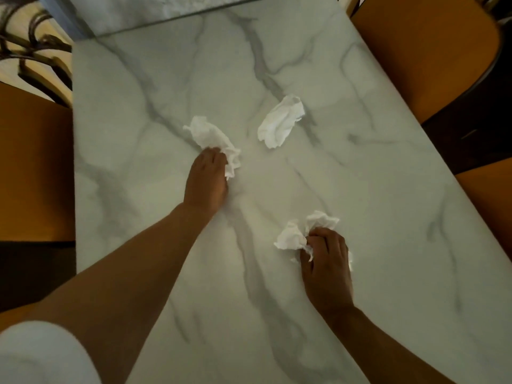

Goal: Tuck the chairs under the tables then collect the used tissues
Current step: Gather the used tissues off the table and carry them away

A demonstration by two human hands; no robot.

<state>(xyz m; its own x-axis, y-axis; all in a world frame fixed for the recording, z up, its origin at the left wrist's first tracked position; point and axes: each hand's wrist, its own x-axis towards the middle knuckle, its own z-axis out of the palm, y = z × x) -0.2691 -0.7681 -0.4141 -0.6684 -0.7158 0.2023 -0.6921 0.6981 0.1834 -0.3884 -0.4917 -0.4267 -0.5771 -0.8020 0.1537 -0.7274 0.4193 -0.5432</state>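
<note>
We read 2 hands (206,178) (327,261) working at once, each closed on its own crumpled tissue (213,139) (302,234) for speed. A 3rd tissue (279,121) lies loose on the tabletop (388,189), between and beyond them.

Below me the counter (360,189) is pale marble-look stone with grey veins, lit softly and a little glossy near its middle. A second slab (155,6) of the same stone butts against its far edge. Orange seats (33,167) flank both sides, and a patterned cream-and-dark floor (30,51) shows at top left.
</note>
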